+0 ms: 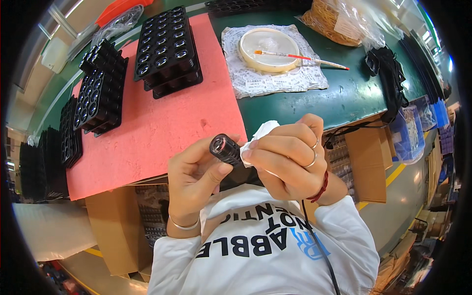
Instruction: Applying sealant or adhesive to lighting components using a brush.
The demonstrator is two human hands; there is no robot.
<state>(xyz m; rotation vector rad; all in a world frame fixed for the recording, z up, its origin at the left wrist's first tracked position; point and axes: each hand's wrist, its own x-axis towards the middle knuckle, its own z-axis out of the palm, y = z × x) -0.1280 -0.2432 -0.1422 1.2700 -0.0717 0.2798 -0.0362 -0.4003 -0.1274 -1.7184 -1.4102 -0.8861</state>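
Between my two hands is a short black cylinder with a glassy round end [224,147], which looks like a flashlight head. My left hand [194,179] grips it between thumb and fingers, its glassy end tilted up. A crumpled white tissue [264,130] is pinched in my right hand [290,157], and its lower edge presses against the side of the black cylinder. Both hands are close together in front of my chest, just over the table's near edge. The far end of the cylinder is hidden by the tissue and fingers.
A pink mat [162,132] bears stacked black trays [169,49] of round parts, with another tray stack [102,88] on the left. Farther right, a brush [282,55] lies across a round dish [250,61]. A bag of rubber bands [332,22] sits behind. Cardboard boxes [110,231] stand below.
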